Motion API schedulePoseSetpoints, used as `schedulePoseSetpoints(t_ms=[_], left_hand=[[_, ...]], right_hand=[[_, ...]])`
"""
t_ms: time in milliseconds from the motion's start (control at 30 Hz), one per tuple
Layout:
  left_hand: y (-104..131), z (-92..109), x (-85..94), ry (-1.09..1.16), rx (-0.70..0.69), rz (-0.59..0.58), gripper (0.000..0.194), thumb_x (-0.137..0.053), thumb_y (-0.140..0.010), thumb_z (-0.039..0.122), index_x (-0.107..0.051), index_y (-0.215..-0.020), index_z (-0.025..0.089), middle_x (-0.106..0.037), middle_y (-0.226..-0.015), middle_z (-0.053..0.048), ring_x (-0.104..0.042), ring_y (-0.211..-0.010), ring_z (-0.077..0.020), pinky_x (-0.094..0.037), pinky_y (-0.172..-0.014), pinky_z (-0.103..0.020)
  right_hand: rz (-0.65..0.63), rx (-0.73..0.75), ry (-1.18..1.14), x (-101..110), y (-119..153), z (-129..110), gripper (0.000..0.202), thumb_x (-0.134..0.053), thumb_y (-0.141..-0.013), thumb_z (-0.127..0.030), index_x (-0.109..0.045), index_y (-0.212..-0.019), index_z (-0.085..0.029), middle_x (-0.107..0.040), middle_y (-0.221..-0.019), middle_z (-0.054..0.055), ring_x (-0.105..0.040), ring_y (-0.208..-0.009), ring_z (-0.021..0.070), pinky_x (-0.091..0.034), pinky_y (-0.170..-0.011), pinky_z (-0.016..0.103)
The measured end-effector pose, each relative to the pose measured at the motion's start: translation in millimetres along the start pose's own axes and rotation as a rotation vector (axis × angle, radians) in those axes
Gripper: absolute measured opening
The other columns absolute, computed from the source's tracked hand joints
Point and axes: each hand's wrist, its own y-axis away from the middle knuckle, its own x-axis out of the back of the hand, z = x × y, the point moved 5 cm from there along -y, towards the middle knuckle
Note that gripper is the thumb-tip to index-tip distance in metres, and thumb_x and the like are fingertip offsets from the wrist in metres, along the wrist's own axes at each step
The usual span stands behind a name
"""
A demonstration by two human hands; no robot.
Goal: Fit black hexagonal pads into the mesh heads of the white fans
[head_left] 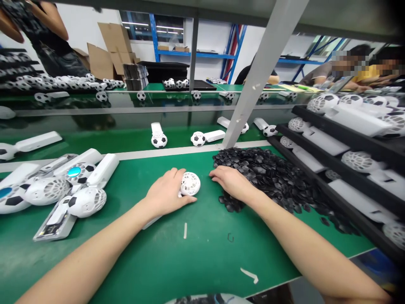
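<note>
My left hand (167, 192) is wrapped round a white football-shaped fan (191, 184) on the green table; its round grille faces up and part of its handle shows below my wrist. My right hand (229, 180) is at the left edge of a pile of small black pieces (268, 173). Its fingers are curled together, and whatever may be between the fingertips is too small to make out.
Several football fans (85, 202) lie heaped at the left. Black trays (335, 169) of white fans are stacked at the right. A slanted grey post (253, 80) stands before a green conveyor (126, 133) carrying fans. People sit or stand beyond it.
</note>
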Motion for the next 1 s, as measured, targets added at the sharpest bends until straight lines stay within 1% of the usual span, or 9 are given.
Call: schedulePoseSetpoints(t_ms=[67, 200, 300, 367, 500, 667, 833, 900, 1000], left_hand=[[2.0, 1.0, 1.8, -0.012, -0.008, 0.077, 0.079, -0.061, -0.062, 0.058, -0.035, -0.126, 0.02, -0.05, -0.114, -0.011, -0.053, -0.1, -0.0302, -0.044, -0.077, -0.036], [3.0, 1.5, 0.3, 0.004, -0.009, 0.062, 0.071, -0.063, -0.061, 0.054, -0.041, -0.121, 0.025, -0.053, -0.104, -0.006, -0.057, -0.087, -0.0264, -0.044, -0.067, -0.033], [2.6, 2.3, 0.9, 0.019, -0.029, 0.061, 0.069, -0.063, -0.061, 0.055, -0.042, -0.119, 0.025, -0.054, -0.102, -0.005, -0.057, -0.085, -0.0258, -0.044, -0.064, -0.032], [2.9, 2.9, 1.4, 0.038, -0.041, 0.064, 0.071, -0.063, -0.06, 0.056, -0.042, -0.12, 0.025, -0.055, -0.104, -0.005, -0.058, -0.086, -0.0261, -0.044, -0.066, -0.033], [3.5, 2.6, 1.7, 0.09, -0.048, 0.06, 0.066, -0.058, -0.066, 0.056, -0.042, -0.12, 0.022, -0.056, -0.108, -0.008, -0.056, -0.093, -0.0278, -0.045, -0.074, -0.036], [1.2, 2.2, 1.9, 0.174, -0.052, 0.046, 0.055, -0.058, -0.068, 0.05, -0.047, -0.114, 0.022, -0.057, -0.106, -0.007, -0.057, -0.091, -0.0266, -0.045, -0.076, -0.035], [1.5, 3.2, 2.4, 0.176, -0.029, 0.046, 0.05, -0.057, -0.069, 0.049, -0.048, -0.112, 0.025, -0.058, -0.104, -0.005, -0.059, -0.089, -0.0259, -0.046, -0.072, -0.034], [2.3, 1.7, 2.8, 0.154, -0.006, 0.033, 0.057, -0.057, -0.069, 0.049, -0.045, -0.118, 0.025, -0.057, -0.111, -0.005, -0.057, -0.094, -0.0271, -0.046, -0.076, -0.035], [1.5, -0.9, 3.1, 0.1, 0.0, -0.014, 0.067, -0.061, -0.066, 0.044, -0.04, -0.126, 0.023, -0.052, -0.124, -0.006, -0.051, -0.106, -0.0289, -0.04, -0.087, -0.039]], right_hand=[[0.039, 0.009, -0.105, 4.9, 2.9, -6.6, 0.016, -0.049, -0.084, -0.013, -0.063, -0.09, -0.017, -0.062, -0.089, 0.005, -0.057, -0.084, 0.0157, -0.044, -0.078, 0.027], [0.101, 0.121, -0.385, 11.9, 11.7, -37.8, 0.009, -0.051, -0.085, -0.018, -0.06, -0.083, -0.02, -0.062, -0.083, 0.001, -0.056, -0.079, 0.0131, -0.045, -0.075, 0.025], [0.106, 0.187, -0.414, 5.8, 14.6, -57.3, 0.009, -0.052, -0.083, -0.017, -0.06, -0.082, -0.02, -0.057, -0.088, 0.003, -0.053, -0.086, 0.0149, -0.043, -0.079, 0.028], [0.123, 0.174, -0.409, -1.4, 13.9, -60.5, 0.006, -0.055, -0.081, -0.017, -0.06, -0.08, -0.02, -0.053, -0.091, 0.003, -0.05, -0.09, 0.0163, -0.041, -0.083, 0.031], [0.16, 0.059, -0.512, -12.9, 9.9, -51.0, 0.003, -0.059, -0.078, -0.019, -0.058, -0.074, -0.02, -0.047, -0.091, 0.003, -0.048, -0.093, 0.016, -0.039, -0.088, 0.033], [0.133, -0.082, -0.648, -20.8, 6.3, -44.4, 0.017, -0.061, -0.072, -0.021, -0.047, -0.082, -0.02, -0.046, -0.115, 0.006, -0.044, -0.107, 0.0194, -0.042, -0.081, 0.034], [0.11, -0.13, -0.723, -22.8, 2.8, -40.1, 0.023, -0.061, -0.072, -0.021, -0.041, -0.082, -0.02, -0.054, -0.113, 0.005, -0.053, -0.093, 0.0164, -0.045, -0.067, 0.027], [0.113, -0.129, -0.677, -18.1, -0.7, -28.6, 0.022, -0.063, -0.072, -0.023, -0.046, -0.085, -0.019, -0.056, -0.106, 0.005, -0.054, -0.089, 0.0156, -0.046, -0.067, 0.027], [0.165, -0.162, -0.382, -5.3, -5.7, -2.6, 0.018, -0.063, -0.075, -0.026, -0.057, -0.089, -0.017, -0.058, -0.094, 0.005, -0.054, -0.088, 0.0167, -0.044, -0.078, 0.031]])
